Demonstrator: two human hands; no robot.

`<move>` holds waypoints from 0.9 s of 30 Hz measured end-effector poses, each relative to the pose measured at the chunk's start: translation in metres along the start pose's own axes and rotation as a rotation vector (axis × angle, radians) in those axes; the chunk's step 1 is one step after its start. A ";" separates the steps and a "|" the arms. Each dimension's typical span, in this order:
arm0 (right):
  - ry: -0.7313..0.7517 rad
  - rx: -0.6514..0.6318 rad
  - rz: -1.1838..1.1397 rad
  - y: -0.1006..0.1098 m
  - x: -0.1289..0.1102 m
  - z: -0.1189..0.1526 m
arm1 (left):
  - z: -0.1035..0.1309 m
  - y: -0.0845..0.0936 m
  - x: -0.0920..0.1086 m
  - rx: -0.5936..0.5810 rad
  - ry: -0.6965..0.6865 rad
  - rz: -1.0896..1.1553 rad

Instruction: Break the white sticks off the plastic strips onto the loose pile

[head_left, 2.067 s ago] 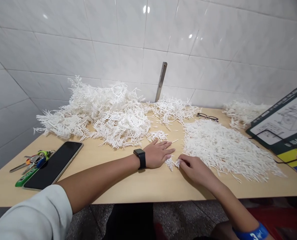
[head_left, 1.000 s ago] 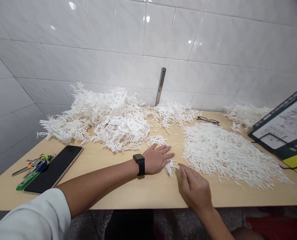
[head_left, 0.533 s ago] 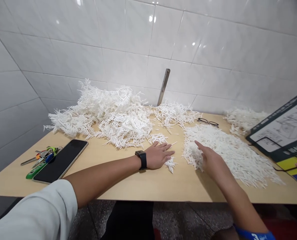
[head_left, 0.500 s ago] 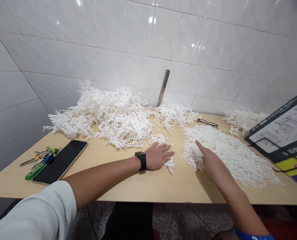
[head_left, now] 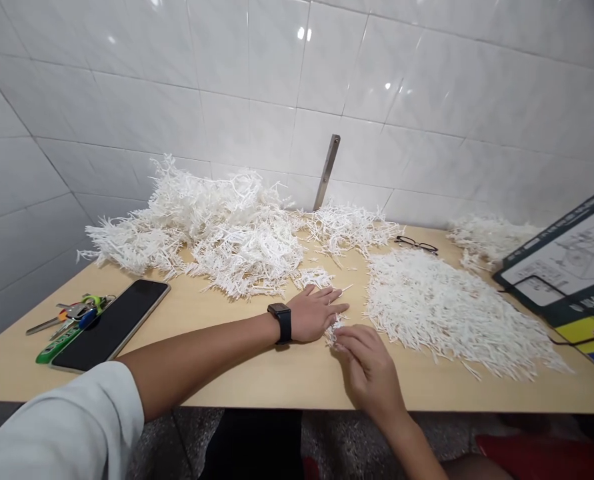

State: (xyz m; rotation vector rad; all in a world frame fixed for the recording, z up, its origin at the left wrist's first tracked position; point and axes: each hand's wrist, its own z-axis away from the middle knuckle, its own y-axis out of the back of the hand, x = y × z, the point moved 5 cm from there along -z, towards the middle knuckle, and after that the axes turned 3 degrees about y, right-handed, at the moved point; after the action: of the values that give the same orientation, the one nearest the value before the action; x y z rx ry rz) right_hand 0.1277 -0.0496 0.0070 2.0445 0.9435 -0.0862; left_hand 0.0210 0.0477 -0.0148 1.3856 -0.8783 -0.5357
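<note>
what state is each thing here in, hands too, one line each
Left hand: palm down, fingers spread
Right hand: curled at the small clump, grip unclear
Left strand heap: piled, tangled
Right strands: spread in a low layer
Phone: flat, screen dark
Keys: bunched by the phone
Watch: strapped on, screen dark
Metal bar: upright, slightly tilted
</note>
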 end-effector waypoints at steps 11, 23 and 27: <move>-0.102 -0.038 0.110 0.047 0.026 -0.010 | -0.004 -0.006 -0.006 0.016 0.027 0.060; -0.204 -0.239 0.326 -0.006 -0.002 0.001 | -0.003 -0.005 -0.005 0.079 0.020 0.055; -0.237 -0.185 0.369 -0.012 0.009 0.003 | -0.003 -0.005 -0.005 0.068 0.024 0.044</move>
State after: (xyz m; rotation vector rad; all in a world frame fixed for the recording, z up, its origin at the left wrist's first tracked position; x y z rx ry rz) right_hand 0.1267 -0.0421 -0.0063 1.9512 0.4042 -0.0400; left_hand 0.0214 0.0523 -0.0207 1.4285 -0.9127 -0.4588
